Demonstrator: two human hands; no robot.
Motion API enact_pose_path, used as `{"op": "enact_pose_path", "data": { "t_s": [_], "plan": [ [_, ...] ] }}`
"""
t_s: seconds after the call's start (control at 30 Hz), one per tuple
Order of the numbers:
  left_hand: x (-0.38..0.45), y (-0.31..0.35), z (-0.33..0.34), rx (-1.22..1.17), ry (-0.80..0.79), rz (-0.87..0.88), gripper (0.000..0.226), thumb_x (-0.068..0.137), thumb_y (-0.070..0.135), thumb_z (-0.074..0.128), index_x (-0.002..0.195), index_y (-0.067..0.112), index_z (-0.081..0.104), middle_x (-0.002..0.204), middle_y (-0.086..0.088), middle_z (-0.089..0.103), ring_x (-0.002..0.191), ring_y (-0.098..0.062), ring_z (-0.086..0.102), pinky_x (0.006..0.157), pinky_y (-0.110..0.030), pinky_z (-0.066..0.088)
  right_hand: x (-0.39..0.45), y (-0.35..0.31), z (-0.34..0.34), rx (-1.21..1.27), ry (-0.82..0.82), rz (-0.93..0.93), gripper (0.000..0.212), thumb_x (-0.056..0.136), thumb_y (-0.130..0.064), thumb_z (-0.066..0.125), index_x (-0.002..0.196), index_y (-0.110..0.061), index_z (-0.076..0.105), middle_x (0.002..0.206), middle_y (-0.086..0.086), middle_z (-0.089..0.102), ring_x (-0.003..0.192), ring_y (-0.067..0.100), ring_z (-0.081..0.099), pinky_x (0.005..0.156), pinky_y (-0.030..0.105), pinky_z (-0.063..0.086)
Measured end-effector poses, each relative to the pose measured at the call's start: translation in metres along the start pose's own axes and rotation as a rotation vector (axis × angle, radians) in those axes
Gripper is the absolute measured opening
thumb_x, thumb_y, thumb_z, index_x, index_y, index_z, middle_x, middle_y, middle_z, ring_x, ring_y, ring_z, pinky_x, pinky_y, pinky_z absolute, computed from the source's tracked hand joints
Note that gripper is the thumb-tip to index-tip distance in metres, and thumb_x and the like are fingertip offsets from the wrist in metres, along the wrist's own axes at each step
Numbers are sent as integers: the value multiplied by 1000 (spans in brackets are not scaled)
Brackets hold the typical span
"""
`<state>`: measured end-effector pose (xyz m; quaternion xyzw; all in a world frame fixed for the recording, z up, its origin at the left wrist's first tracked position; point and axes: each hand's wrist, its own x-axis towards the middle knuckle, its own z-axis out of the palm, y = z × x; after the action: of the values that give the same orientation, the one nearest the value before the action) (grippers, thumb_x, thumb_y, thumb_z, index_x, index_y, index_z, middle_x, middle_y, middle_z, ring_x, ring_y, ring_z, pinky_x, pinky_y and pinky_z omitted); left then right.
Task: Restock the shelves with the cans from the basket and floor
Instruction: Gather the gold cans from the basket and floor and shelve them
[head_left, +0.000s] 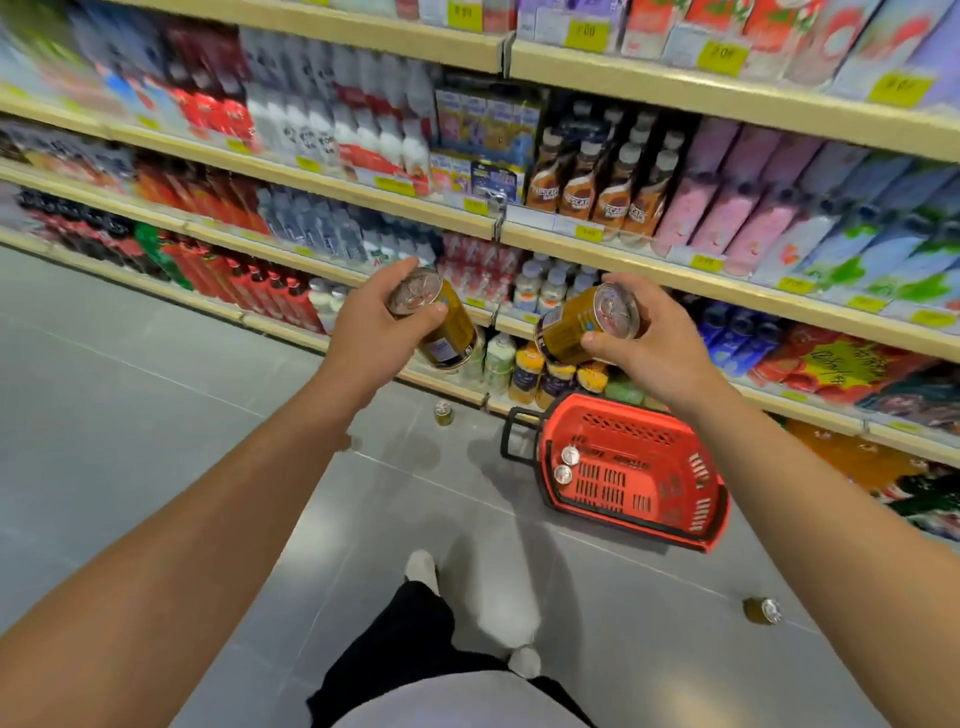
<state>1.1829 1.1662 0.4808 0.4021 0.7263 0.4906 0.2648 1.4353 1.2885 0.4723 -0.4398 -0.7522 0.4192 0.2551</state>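
Note:
My left hand (376, 325) grips a yellow-brown can (441, 332) by its top end, tilted, in front of the lower shelves. My right hand (649, 345) holds a second such can (576, 325) the same way, its silver lid facing me. Both cans hang in the air above the floor. A red basket (670, 514) stands on the floor by the bottom shelf, with two cans (566, 465) upright in its near-left corner. One can (444, 413) stands on the floor left of the basket. Another can (761, 609) lies on its side at the lower right.
Long wooden shelves (363, 192) full of bottles and cartons run across the view, with yellow price tags on their edges. Small juice bottles (524, 371) fill the bottom shelf behind the basket. Grey tiled floor (156, 415) stretches to the left. My legs and feet (421, 566) show below.

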Motion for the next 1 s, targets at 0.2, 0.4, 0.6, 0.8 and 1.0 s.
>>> {"op": "enact_pose_path", "data": {
  "t_s": [0.2, 0.4, 0.6, 0.8, 1.0],
  "plan": [
    [29, 13, -62, -23, 8, 100, 61, 89, 23, 70, 145, 17, 45, 140, -2, 53, 119, -14, 53, 101, -32, 46, 30, -69, 24, -58, 49, -83, 62, 80, -30, 77, 134, -30, 46, 133, -3, 51, 119, 19, 52, 100, 43, 46],
    [98, 17, -134, -94, 13, 209, 58, 90, 23, 69, 143, 17, 48, 139, 1, 52, 121, -14, 53, 101, -35, 47, 88, -132, 70, -114, 131, -128, 65, 82, -30, 76, 138, -27, 44, 136, -1, 51, 118, 18, 52, 96, 37, 46],
    [176, 27, -218, -99, 20, 307, 60, 89, 23, 70, 144, 16, 47, 141, -1, 51, 120, -12, 52, 103, -37, 46, 157, -203, 120, -104, 206, -165, 63, 81, -30, 77, 136, -30, 46, 130, -4, 51, 117, 18, 53, 96, 38, 48],
    [242, 35, -281, -81, 47, 378, 60, 88, 21, 71, 142, 14, 49, 131, 6, 53, 117, -9, 53, 100, -32, 48, 222, -266, 153, -149, 256, -227, 63, 82, -30, 75, 138, -27, 46, 123, -10, 49, 112, 12, 50, 90, 29, 44],
    [306, 45, -312, -76, 103, 425, 57, 87, 20, 72, 140, 14, 50, 121, 13, 54, 110, -5, 53, 90, -14, 45, 298, -307, 169, -189, 288, -308, 58, 82, -31, 74, 134, -29, 47, 119, -11, 53, 105, 9, 53, 76, 12, 38]
  ]
}}
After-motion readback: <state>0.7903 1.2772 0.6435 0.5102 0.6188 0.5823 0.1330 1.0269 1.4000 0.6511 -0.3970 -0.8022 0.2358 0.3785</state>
